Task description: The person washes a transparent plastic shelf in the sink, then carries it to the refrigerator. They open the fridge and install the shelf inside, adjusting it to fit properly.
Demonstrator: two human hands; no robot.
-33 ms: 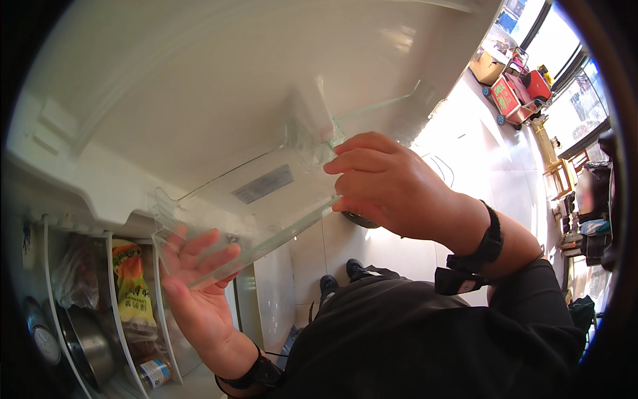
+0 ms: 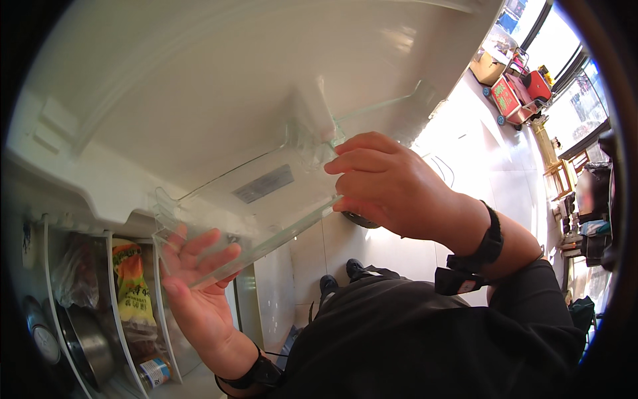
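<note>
A clear plastic refrigerator door bin [image 2: 282, 231] is held between my two hands, tilted against the white inside of the fridge door [image 2: 219, 100]. My left hand [image 2: 206, 309] grips its left end, and the fingers partly show through the plastic. At the right end, my right hand [image 2: 395, 186] has its fingers bent over the corner; the thumb is below. A pale grey label [image 2: 264, 184] lies flat in the bin's area. Another clear bin [image 2: 379, 110] is on the door just beyond my right hand.
At the lower left, fridge shelves [image 2: 111, 286] carry a yellow-and-orange bag [image 2: 135, 286], a metal bowl [image 2: 93, 346], a jar [image 2: 155, 372] and a plastic-wrapped item [image 2: 78, 276]. A red cart [image 2: 512, 96] stands at the far right by the windows, on a tiled floor [image 2: 399, 259].
</note>
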